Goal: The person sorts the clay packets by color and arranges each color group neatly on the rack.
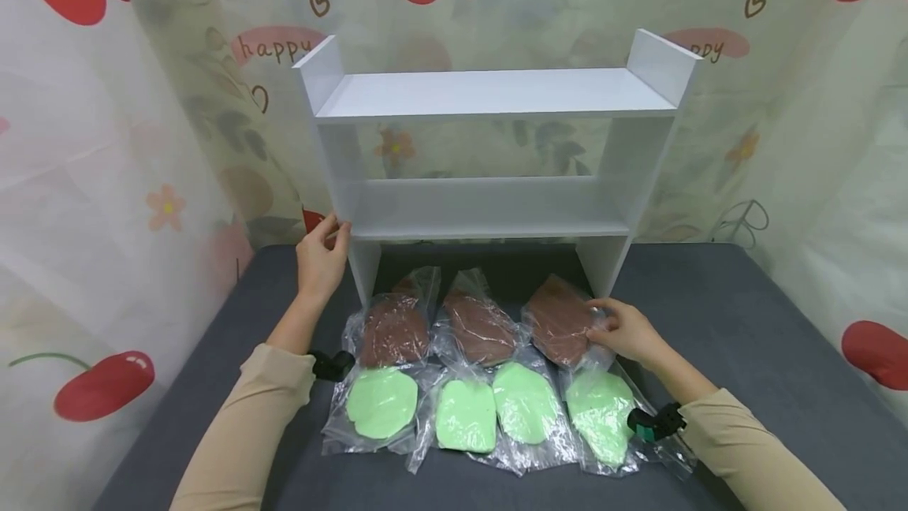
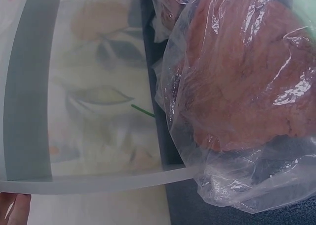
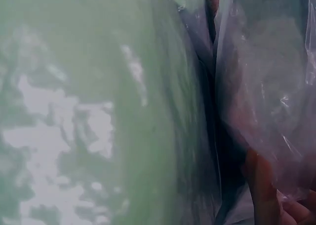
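My right hand [image 1: 627, 331] pinches the edge of a clear plastic bag of flat brown material [image 1: 560, 320], the rightmost brown one. The fingers [image 3: 261, 185] show at the lower right of the right wrist view, beside the bag's film. My left hand [image 1: 322, 255] touches the outer left side of a white shelf unit [image 1: 489, 211] with its fingertips, near the lower board; only the fingertips [image 2: 19, 207] show in the left wrist view. Two more brown bags [image 1: 393, 330] [image 1: 478, 326] lie left of the held one, before the shelf's bottom opening.
Several clear bags with light green contents [image 1: 383, 402] lie in a row in front of the brown ones, partly overlapping them. The dark grey table [image 1: 681, 282] extends to both sides. A patterned curtain [image 1: 170, 101] hangs behind and beside it, with a thin cord [image 1: 745, 219] at right.
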{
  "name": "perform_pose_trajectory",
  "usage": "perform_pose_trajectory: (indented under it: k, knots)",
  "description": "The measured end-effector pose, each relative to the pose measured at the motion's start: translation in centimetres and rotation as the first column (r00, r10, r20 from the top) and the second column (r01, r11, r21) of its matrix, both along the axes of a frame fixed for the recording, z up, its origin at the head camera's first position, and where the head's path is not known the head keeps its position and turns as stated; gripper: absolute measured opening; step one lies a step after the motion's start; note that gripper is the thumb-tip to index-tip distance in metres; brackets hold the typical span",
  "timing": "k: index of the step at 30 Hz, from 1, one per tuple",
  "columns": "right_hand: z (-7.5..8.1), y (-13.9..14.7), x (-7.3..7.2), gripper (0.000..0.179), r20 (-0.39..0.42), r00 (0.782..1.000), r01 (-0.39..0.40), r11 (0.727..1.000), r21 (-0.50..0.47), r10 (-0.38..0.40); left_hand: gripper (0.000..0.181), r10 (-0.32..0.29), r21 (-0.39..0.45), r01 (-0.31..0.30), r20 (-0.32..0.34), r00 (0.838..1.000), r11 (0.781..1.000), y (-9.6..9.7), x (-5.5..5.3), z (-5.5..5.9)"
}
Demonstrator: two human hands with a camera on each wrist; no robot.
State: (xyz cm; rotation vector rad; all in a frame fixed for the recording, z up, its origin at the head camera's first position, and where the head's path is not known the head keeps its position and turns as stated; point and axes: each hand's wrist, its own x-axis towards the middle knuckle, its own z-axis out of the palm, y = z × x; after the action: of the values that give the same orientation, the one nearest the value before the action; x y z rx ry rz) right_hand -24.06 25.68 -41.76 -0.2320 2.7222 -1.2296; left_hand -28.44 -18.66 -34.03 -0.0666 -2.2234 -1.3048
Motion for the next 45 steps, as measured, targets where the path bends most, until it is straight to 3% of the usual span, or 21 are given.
perform_pose_trajectory:
  k: [21, 29, 36, 45]
  knots:
    - [4.0, -0.1, 1.4, 0.053, -0.067, 0.997, -0.036, 0.996, -0.084, 0.031, 0.032, 0.009, -0.005, -0.009, -0.022, 1.000, 1.000, 0.0, -0.1, -0.1]
    - [5.3, -1.2, 2.2, 0.053, -0.081, 0.990, -0.124, 0.981, -0.147, 0.113, 0.033, 0.003, -0.012, -0.004, -0.041, 0.999, 1.000, 0.1, -0.2, -0.2]
    - [6.0, -2.3, 2.7, 0.051, -0.098, 0.976, -0.206, 0.966, -0.156, 0.193, 0.030, 0.005, -0.028, -0.009, -0.126, 0.992, 1.000, 0.2, 0.0, -0.2]
    - [6.8, -3.4, 3.3, 0.048, -0.141, 0.949, -0.305, 0.938, -0.166, 0.283, 0.030, -0.006, -0.054, 0.002, -0.076, 0.997, 0.999, 0.1, -0.2, -0.3]
